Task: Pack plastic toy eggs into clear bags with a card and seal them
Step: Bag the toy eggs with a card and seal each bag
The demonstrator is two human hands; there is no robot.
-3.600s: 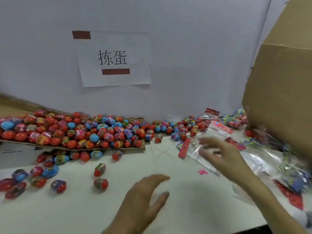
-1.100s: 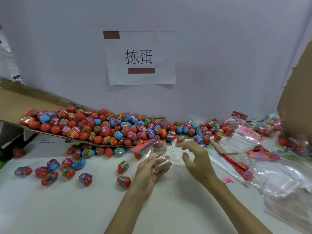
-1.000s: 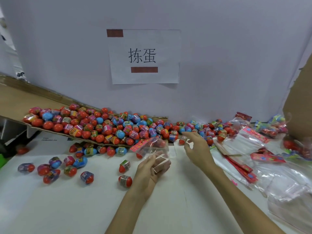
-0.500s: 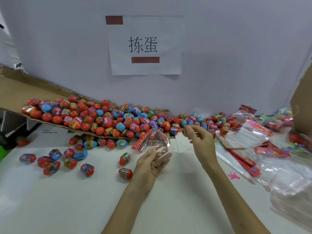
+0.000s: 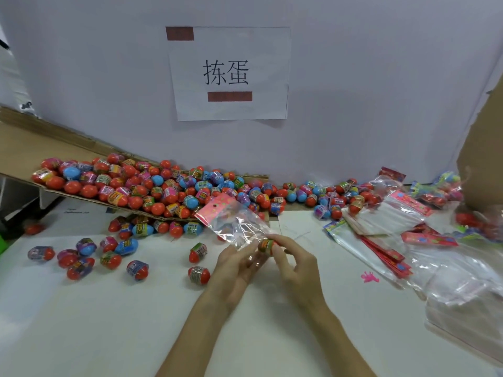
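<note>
Left hand (image 5: 234,263) grips the clear bag (image 5: 239,227); right hand (image 5: 292,261) pinches a toy egg (image 5: 266,246) at its near opening.

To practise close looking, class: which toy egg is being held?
The red egg with a printed band, pinched by the right hand at the mouth of the clear bag that the left hand holds. The others lie on table or cardboard.

I make out only a sliver of the egg (image 5: 266,246) between the right hand's (image 5: 294,265) fingers. The clear bag's (image 5: 236,227) mouth is lost among the left hand's (image 5: 235,265) fingers. The cardboard box (image 5: 483,159) runs off frame, and labels on the piled eggs (image 5: 141,190) are unreadable.
</note>
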